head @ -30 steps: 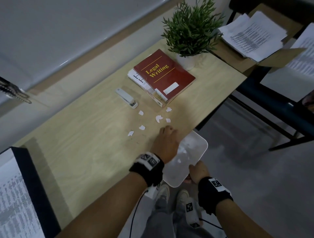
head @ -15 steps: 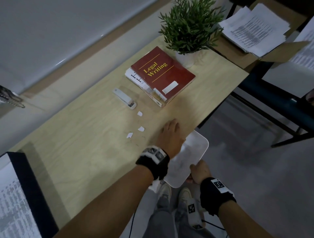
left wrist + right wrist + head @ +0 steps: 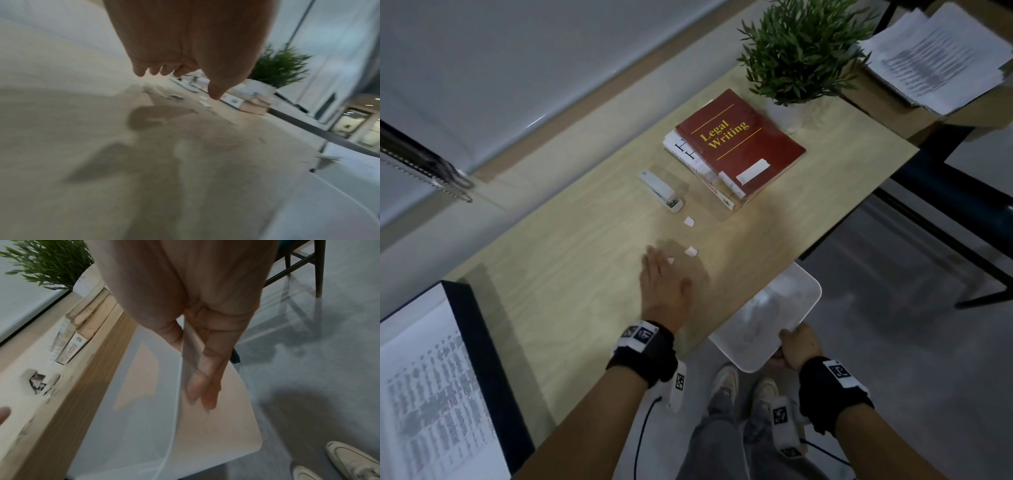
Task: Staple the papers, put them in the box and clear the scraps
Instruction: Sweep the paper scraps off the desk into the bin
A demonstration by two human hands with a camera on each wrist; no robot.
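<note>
Two white paper scraps point(image 3: 689, 221) point(image 3: 691, 251) lie on the wooden desk point(image 3: 571, 281), below the white stapler point(image 3: 661, 189). My left hand point(image 3: 667, 270) lies flat on the desk with straight fingers, and a third scrap point(image 3: 670, 261) peeks out at its fingertips. In the left wrist view the hand point(image 3: 176, 81) is blurred, with scraps point(image 3: 174, 96) just ahead of it. My right hand point(image 3: 796, 344) grips the rim of a white bin point(image 3: 774, 308) held below the desk's near edge. In the right wrist view the thumb is inside the bin wall point(image 3: 144, 418) and the fingers point(image 3: 205, 394) outside.
A red book point(image 3: 739, 144) on a stack and a potted plant point(image 3: 801, 51) stand at the desk's far end. Printed papers point(image 3: 935, 58) lie in a cardboard box beyond. A dark tray of printed sheets point(image 3: 424, 394) sits near left. My shoes point(image 3: 726, 380) are below.
My left hand swept scraps off the desk edge toward the bin, then moved left and forward to the last scraps. Several scraps near the books are gone from the desk.
</note>
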